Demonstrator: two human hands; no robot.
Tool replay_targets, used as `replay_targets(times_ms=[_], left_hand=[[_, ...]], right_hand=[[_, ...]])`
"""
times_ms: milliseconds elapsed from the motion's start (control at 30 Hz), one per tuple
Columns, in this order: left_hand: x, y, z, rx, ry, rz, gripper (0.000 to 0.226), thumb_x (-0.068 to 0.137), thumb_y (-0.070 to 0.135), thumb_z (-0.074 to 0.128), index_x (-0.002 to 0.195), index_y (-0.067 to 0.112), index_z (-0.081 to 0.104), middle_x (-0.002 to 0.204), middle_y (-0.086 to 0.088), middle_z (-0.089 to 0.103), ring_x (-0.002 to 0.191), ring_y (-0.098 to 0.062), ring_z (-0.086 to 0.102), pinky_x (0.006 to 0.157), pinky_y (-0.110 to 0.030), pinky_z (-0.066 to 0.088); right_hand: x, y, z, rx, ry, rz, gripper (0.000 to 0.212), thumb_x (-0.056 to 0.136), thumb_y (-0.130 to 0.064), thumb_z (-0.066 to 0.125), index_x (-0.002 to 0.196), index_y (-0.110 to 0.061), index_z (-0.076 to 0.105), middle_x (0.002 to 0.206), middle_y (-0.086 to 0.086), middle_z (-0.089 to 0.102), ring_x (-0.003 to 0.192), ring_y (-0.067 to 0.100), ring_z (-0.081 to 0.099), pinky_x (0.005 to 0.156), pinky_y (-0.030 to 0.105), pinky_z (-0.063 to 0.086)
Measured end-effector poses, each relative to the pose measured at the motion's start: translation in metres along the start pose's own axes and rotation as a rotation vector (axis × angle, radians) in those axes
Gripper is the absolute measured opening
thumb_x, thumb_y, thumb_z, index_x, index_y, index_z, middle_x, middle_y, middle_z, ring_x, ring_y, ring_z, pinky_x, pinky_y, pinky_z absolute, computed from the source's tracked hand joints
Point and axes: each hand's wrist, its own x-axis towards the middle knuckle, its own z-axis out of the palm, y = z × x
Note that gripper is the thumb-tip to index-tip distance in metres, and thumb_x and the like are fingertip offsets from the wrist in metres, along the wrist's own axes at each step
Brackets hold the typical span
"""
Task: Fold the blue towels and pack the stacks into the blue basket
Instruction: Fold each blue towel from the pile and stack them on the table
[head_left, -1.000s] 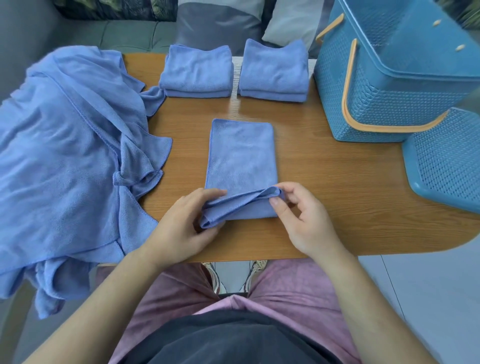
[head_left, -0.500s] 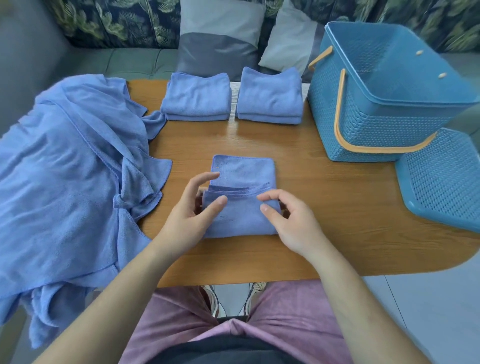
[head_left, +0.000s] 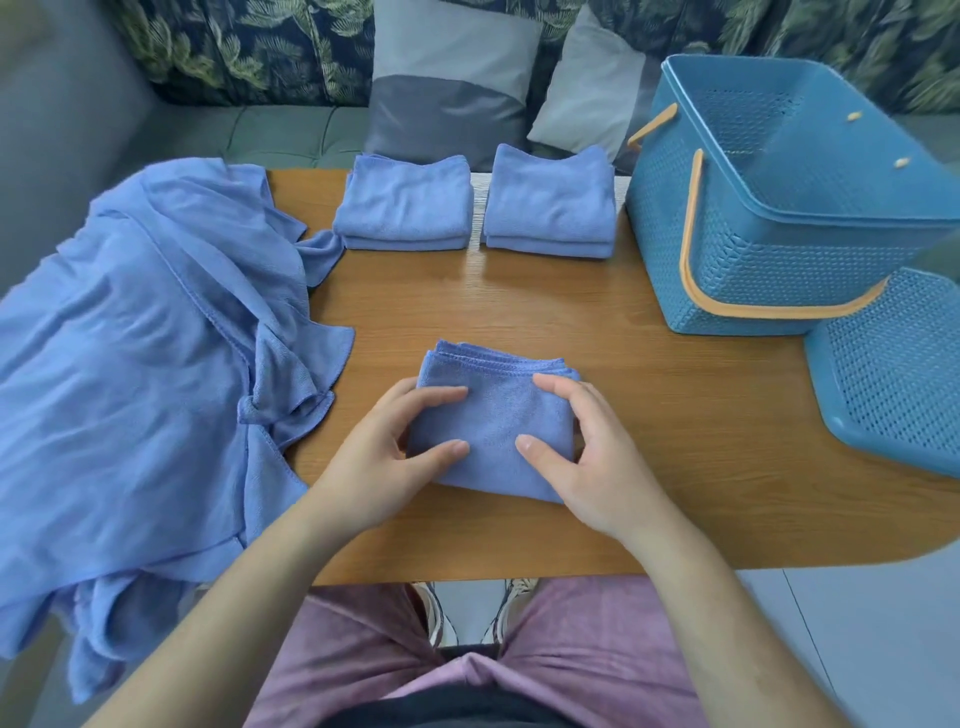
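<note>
A small folded blue towel lies on the wooden table right in front of me. My left hand grips its left side, thumb and forefinger on top. My right hand grips its right side the same way. Two stacks of folded blue towels sit side by side at the table's far edge, the left stack and the right stack. The blue basket with an orange handle stands at the far right, open, and I see no towels in it.
A big heap of unfolded blue towels covers the table's left side and hangs over its edge. The basket's perforated blue lid lies at the right edge. A sofa with cushions runs behind the table.
The towel's near end has been folded over away from me, making it a short square. Both hands moved from its near edge onto its sides.
</note>
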Motion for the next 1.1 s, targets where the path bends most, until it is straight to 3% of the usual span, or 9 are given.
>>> replay_targets(times_ms=[100,267,400,467,567,700,800,867,1100], left_hand=[[0.019,0.001,0.005,0.1,0.0,-0.006,0.047,0.084,0.032,0.073,0.13,0.028,0.062,0.128,0.016,0.054,0.127,-0.005,0.052,0.106,-0.02,0.038],[0.041,-0.011,0.015,0.396,0.064,-0.036,0.048,0.09,0.033,0.073,0.135,0.023,0.059,0.13,0.014,0.048,0.118,0.008,0.046,0.099,-0.002,0.03],[0.036,-0.016,0.028,0.707,0.172,-0.057,0.048,0.092,0.048,0.063,0.137,0.034,0.058,0.143,0.003,0.044,0.127,-0.021,0.041,0.109,-0.034,0.035],[0.03,-0.016,0.032,0.787,0.197,-0.102,0.051,0.092,0.057,0.055,0.141,0.043,0.052,0.151,0.001,0.042,0.136,-0.024,0.035,0.11,-0.045,0.031],[0.025,-0.018,0.034,0.738,0.13,-0.134,0.057,0.094,0.06,0.049,0.148,0.043,0.043,0.155,0.005,0.039,0.146,-0.018,0.025,0.114,-0.044,0.023],[0.023,-0.014,0.036,0.627,0.136,-0.111,0.054,0.097,0.047,0.057,0.149,0.034,0.046,0.15,0.008,0.043,0.143,-0.015,0.03,0.11,-0.035,0.022],[0.022,-0.007,0.034,0.491,0.134,-0.053,0.051,0.098,0.028,0.062,0.148,0.026,0.05,0.153,0.009,0.039,0.141,-0.007,0.034,0.112,-0.026,0.027],[0.022,-0.001,0.03,0.369,0.14,-0.038,0.05,0.098,0.018,0.062,0.147,0.021,0.051,0.151,0.009,0.038,0.138,0.004,0.035,0.109,-0.009,0.027],[0.068,0.036,-0.023,0.242,0.245,-0.018,0.048,0.097,0.016,0.063,0.142,0.027,0.054,0.141,0.02,0.042,0.119,0.026,0.036,0.098,0.0,0.032]], right_hand=[[0.009,-0.001,-0.001,-0.13,0.022,0.044,0.059,0.09,-0.033,0.072,0.143,-0.032,0.047,0.14,-0.022,0.044,0.132,-0.005,0.041,0.113,0.021,0.032],[0.018,0.001,0.006,-0.318,0.02,0.105,0.065,0.094,-0.039,0.064,0.152,-0.026,0.038,0.152,-0.006,0.034,0.138,0.021,0.036,0.113,0.03,0.029],[0.015,0.005,0.011,-0.54,0.08,0.181,0.072,0.094,-0.057,0.055,0.156,-0.031,0.032,0.167,0.006,0.008,0.142,0.029,0.019,0.119,0.041,0.021],[0.009,0.005,0.012,-0.637,0.105,0.231,0.073,0.094,-0.066,0.047,0.157,-0.037,0.027,0.166,0.014,0.016,0.147,0.031,0.014,0.12,0.046,0.018],[0.002,0.004,0.016,-0.624,0.042,0.234,0.071,0.097,-0.066,0.041,0.159,-0.037,0.022,0.164,0.01,0.027,0.152,0.028,0.01,0.121,0.046,0.015],[-0.002,-0.004,0.021,-0.424,0.085,0.118,0.062,0.099,-0.042,0.058,0.155,-0.026,0.037,0.159,-0.002,0.031,0.149,0.02,0.022,0.12,0.04,0.023],[-0.002,-0.008,0.023,-0.194,0.143,0.045,0.06,0.093,-0.017,0.068,0.149,-0.019,0.047,0.159,-0.008,0.027,0.142,0.001,0.028,0.118,0.019,0.024],[0.0,-0.011,0.023,-0.101,0.157,0.03,0.062,0.091,-0.008,0.069,0.149,-0.017,0.047,0.16,-0.009,0.025,0.14,-0.009,0.025,0.111,0.003,0.018],[0.071,-0.042,0.011,-0.026,0.13,-0.068,0.066,0.089,-0.014,0.071,0.149,-0.022,0.046,0.157,-0.018,0.024,0.142,-0.013,0.023,0.104,-0.005,0.015]])
